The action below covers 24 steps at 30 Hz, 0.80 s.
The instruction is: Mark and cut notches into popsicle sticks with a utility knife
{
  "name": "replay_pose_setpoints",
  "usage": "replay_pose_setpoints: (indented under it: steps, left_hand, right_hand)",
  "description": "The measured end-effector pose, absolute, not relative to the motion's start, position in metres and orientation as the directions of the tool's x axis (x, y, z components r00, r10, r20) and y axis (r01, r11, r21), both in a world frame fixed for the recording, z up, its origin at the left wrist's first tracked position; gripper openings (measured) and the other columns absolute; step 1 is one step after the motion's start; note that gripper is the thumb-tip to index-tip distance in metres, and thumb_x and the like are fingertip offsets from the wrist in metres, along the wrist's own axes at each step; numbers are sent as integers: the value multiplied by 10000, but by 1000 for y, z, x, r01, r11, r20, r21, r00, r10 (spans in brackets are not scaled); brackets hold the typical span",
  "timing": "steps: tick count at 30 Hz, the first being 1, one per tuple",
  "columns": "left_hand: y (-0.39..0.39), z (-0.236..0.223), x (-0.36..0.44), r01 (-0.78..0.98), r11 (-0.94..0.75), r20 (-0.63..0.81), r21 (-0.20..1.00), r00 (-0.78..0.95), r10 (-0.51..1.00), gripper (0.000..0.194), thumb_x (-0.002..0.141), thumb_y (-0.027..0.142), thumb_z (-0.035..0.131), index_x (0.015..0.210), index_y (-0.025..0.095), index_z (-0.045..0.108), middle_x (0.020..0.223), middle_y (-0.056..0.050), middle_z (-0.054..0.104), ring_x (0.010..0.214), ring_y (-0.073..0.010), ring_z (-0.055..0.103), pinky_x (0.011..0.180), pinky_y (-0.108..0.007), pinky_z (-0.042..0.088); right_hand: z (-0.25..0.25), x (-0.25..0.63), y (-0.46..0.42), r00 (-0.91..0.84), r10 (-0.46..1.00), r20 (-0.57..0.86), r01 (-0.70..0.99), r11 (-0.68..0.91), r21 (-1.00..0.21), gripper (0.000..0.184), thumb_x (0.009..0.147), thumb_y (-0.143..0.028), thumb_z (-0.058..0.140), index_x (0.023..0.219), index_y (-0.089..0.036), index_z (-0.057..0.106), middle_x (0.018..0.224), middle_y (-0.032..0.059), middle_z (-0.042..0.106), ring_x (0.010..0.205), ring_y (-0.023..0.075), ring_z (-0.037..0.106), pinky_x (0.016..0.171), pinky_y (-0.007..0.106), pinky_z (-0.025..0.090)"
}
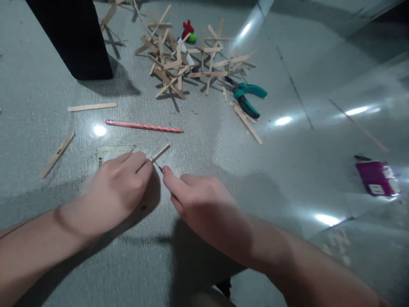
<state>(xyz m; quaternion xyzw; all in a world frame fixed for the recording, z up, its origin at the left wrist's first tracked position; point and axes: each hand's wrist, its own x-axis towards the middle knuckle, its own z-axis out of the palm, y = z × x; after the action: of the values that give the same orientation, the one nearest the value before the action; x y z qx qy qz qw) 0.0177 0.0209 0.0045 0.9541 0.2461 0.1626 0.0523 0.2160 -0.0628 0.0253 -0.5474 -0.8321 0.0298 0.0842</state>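
My left hand is closed around a wooden craft stick, whose far end sticks out past the fingers. Most of that stick is hidden by the hand. In my right hand is a thin-bladed craft knife, gripped with the thumb extended along it; the handle is covered by the fingers. Its blade meets the stick close to my left fingers. A pale printed paper lies partly under my left hand. Just beyond both hands is a red pencil.
Joined craft sticks form a pile at the back, with a red-and-green figure behind. Teal pliers lie right of it. Loose sticks are at left, near a black upright block. A purple packet is far right.
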Motion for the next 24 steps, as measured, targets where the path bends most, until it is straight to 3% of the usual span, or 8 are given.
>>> replay_pose_setpoints:
  steps: [6, 13, 18, 21, 24]
  left_hand:
    - [22, 3, 15, 453, -861, 295, 230, 811, 505, 238, 953, 103, 518, 737, 200, 534, 728, -13, 474, 622, -171, 383, 587, -351, 309]
    - [22, 5, 17, 484, -827, 268, 286, 788, 554, 254, 915, 97, 518, 690, 207, 475, 693, 17, 409, 581, -142, 327, 564, -326, 259]
    - [24, 4, 16, 490, -814, 251, 312, 784, 568, 232, 873, 109, 506, 677, 216, 447, 670, 18, 399, 561, -143, 344, 540, -326, 234]
    - [25, 1, 15, 490, -816, 255, 306, 784, 566, 227, 873, 92, 482, 679, 209, 491, 665, 8, 430, 563, -148, 374, 543, -332, 248]
    - [27, 0, 15, 516, -803, 272, 297, 760, 590, 259, 901, 104, 492, 669, 197, 561, 657, -4, 472, 574, -156, 419, 553, -338, 275]
  right_hand:
    - [17, 218, -65, -396, 908, 138, 900, 413, -139, 364, 1051, -98, 410, 1252, -106, 713, 649, 9, 628, 513, 164, 522, 524, 349, 274]
    - [19, 217, -64, -377, 924, 63, 916, 382, -122, 368, 987, -103, 505, 1306, -124, 688, 663, 3, 644, 519, 150, 512, 528, 327, 269]
    - [25, 218, -69, -329, 914, 237, 914, 372, -163, 382, 976, -82, 493, 1326, -95, 648, 707, 14, 677, 551, 161, 570, 531, 328, 355]
    - [31, 223, -65, -207, 928, 309, 929, 286, -236, 334, 1007, -142, 517, 1318, -163, 636, 768, 21, 728, 624, 169, 642, 548, 311, 401]
    - [30, 232, -56, -161, 969, 186, 879, 226, -421, 299, 982, -162, 543, 1267, -186, 626, 890, 40, 769, 677, 177, 679, 587, 304, 443]
